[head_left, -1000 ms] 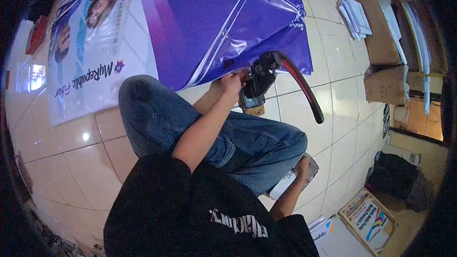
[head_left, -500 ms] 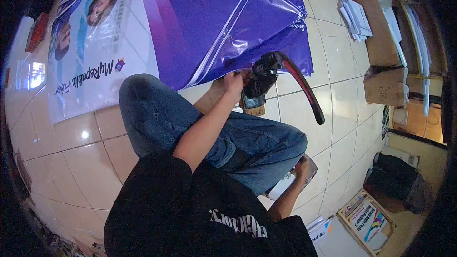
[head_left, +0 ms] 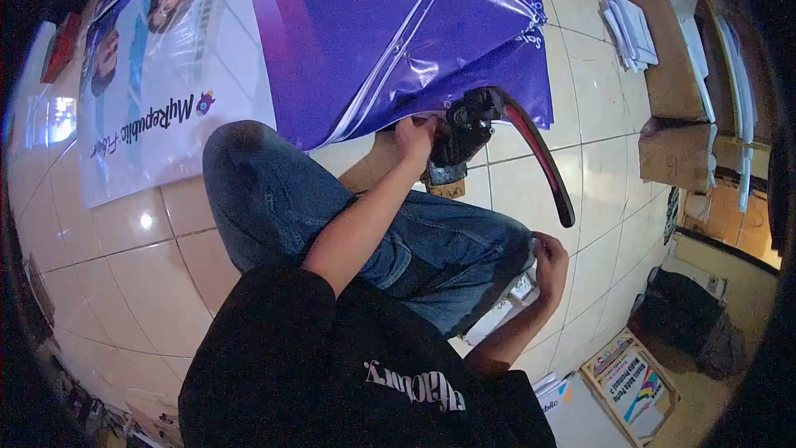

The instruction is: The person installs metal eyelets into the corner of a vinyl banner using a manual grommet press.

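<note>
I sit cross-legged in blue jeans on a tiled floor. My left hand [head_left: 414, 134] pinches the edge of a glossy purple banner [head_left: 398, 25] right at the jaws of a black hand press [head_left: 461, 134]. The press stands on a small wooden block [head_left: 446, 189], and its long red-and-black lever [head_left: 539, 158] slopes down to the right. My right hand [head_left: 551, 259] hovers by my right knee above a clear plastic container [head_left: 510, 299]. Its fingers are gathered together. Whether they hold something small is too fine to tell.
A white and blue printed banner [head_left: 157, 108] lies on the floor at left. Stacked paper [head_left: 630, 29] and cardboard boxes [head_left: 676, 149] line the right side. A box with printed sheets [head_left: 634, 382] and a dark bag [head_left: 684, 319] sit at lower right.
My right hand has lifted out of the clear container and risen toward my knee. My left hand stays at the banner edge by the press.
</note>
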A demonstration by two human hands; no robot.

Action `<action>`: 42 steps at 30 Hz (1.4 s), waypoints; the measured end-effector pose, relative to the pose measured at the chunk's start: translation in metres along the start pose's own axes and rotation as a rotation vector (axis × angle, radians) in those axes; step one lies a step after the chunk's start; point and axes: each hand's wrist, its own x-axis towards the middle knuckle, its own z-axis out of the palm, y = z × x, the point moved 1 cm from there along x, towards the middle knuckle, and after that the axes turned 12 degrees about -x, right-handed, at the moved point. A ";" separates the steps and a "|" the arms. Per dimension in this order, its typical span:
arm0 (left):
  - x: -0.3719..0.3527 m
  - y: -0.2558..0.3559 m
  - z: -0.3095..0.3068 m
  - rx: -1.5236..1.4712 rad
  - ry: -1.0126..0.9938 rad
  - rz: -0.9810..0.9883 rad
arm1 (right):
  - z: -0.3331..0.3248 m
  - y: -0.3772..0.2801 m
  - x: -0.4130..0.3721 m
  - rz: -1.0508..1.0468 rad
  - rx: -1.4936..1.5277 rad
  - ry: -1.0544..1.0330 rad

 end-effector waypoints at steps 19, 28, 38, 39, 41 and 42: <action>0.005 -0.001 0.000 -0.044 0.035 -0.065 | 0.145 -0.133 0.199 -0.448 0.122 -0.241; 0.000 0.004 0.001 0.004 0.025 -0.054 | 0.162 -0.132 0.179 -0.602 0.270 -0.276; -0.002 -0.010 0.004 0.081 0.091 -0.031 | 0.177 -0.133 0.202 -0.192 0.843 -0.264; 0.000 -0.016 0.006 0.080 0.092 -0.033 | 0.179 -0.134 0.199 -0.122 0.845 -0.256; 0.001 -0.030 0.006 -0.012 0.083 0.046 | 0.181 -0.136 0.195 -0.050 0.845 -0.253; -0.001 -0.026 0.006 -0.010 0.084 0.040 | 0.184 -0.132 0.194 -0.069 0.936 -0.326</action>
